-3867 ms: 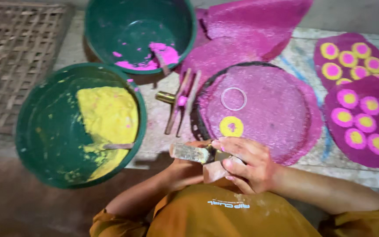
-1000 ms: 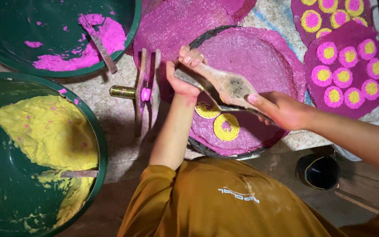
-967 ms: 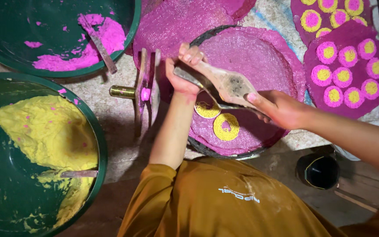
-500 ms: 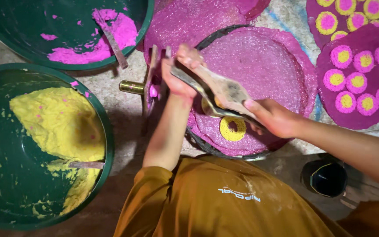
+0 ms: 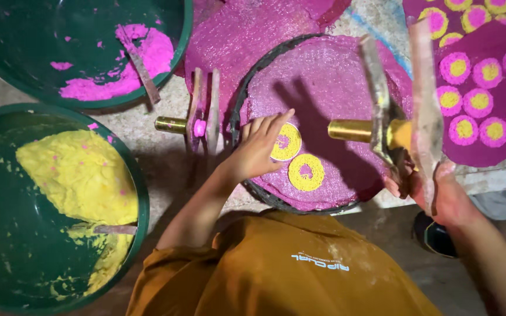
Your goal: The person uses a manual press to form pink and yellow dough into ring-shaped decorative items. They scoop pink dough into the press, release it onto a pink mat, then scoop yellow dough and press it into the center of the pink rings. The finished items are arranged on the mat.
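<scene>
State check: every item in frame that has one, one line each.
left hand: open, fingers on a yellow ring
right hand: gripping brass press tool, lifted
round tray: two rings on it
yellow dough basin: part full
pink dough basin: nearly empty

The left hand has let go of the brass press (now lifted by the right hand alone) and rests on a yellow ring.

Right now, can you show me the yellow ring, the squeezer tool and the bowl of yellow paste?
yellow ring (image 5: 306,172): head view, its band.
press tool (image 5: 358,130): head view, brass barrel.
yellow paste bowl (image 5: 142,199): head view, green rim.
</scene>
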